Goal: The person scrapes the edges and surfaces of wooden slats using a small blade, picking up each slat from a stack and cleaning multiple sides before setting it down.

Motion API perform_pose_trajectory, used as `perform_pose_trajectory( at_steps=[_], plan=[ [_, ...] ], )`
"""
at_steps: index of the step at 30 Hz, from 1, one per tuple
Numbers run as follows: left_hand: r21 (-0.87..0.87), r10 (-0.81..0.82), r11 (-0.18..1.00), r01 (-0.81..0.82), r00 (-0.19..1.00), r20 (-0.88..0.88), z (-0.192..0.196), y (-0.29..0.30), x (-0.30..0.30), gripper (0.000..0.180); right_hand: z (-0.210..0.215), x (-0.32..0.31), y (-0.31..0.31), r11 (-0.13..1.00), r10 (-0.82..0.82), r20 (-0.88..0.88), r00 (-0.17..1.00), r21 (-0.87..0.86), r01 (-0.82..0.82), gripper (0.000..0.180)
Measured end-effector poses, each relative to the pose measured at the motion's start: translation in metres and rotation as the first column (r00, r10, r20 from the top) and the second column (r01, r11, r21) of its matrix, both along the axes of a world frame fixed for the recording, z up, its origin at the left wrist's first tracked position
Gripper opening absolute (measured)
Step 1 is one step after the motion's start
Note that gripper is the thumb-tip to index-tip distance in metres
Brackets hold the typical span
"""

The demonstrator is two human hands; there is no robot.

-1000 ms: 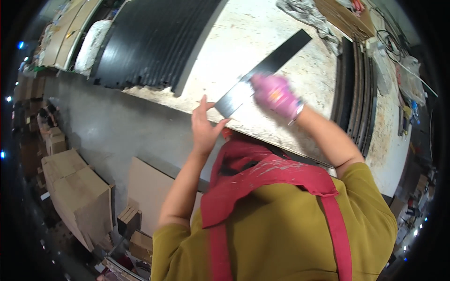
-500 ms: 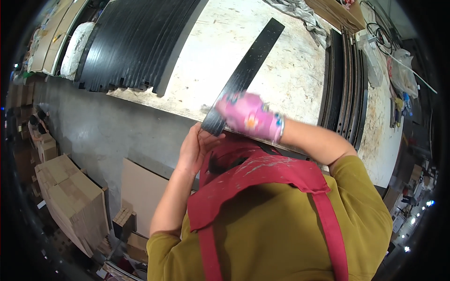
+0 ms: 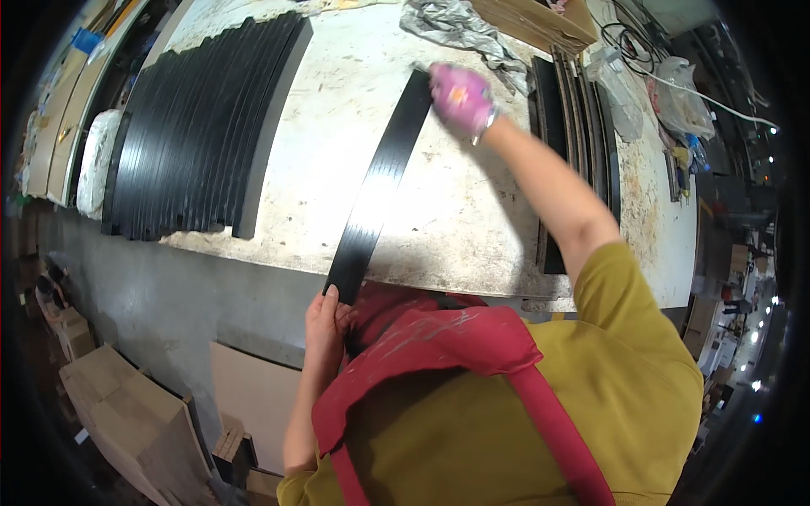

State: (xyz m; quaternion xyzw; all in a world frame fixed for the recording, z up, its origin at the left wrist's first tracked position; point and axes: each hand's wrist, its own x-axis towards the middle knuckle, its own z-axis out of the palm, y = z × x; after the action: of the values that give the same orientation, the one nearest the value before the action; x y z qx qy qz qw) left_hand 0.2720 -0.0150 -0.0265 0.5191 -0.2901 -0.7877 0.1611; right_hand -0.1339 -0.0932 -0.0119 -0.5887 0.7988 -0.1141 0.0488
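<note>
gloved right hand [image 3: 462,95] shifts from near end to far end of flat black strip [image 3: 377,181] on white workbench [image 3: 472,219]; blurred fingers, cannot tell hold. left hand [image 3: 325,316] pinches near end, thumb on top. rubbing pass seems underway; next calls for steady left grip.

A head-worn fisheye looks steeply down from close above the wearer's torso [image 3: 506,430], which fills the frame's lower centre; the counter [image 3: 472,211] spans the upper part, edges bending rimward.
</note>
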Motion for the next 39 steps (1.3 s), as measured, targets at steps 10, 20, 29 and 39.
perform_pose_trajectory(
  at_steps=[10,20,29,39],
  plan=[
    [-0.035,-0.075,0.996,0.079,0.992,0.097,-0.005,-0.006,-0.001,0.04,0.0,-0.034,-0.004,0.999,-0.037,-0.044,0.998,0.002,0.037,0.013],
    [-0.083,-0.159,0.982,0.169,0.98,0.12,-0.02,-0.005,0.009,0.037,0.011,-0.021,0.005,0.976,-0.113,0.058,0.992,-0.181,0.122,0.016],
    [-0.097,-0.075,0.992,0.078,0.996,0.038,-0.012,-0.007,0.003,0.031,0.002,0.187,0.061,0.856,0.467,0.219,0.857,0.133,-0.5,0.035],
    [-0.226,-0.03,0.973,0.051,0.995,0.096,-0.001,-0.005,-0.012,0.029,-0.013,0.107,0.02,0.966,0.219,0.093,0.971,-0.159,-0.203,0.01]
  ],
)
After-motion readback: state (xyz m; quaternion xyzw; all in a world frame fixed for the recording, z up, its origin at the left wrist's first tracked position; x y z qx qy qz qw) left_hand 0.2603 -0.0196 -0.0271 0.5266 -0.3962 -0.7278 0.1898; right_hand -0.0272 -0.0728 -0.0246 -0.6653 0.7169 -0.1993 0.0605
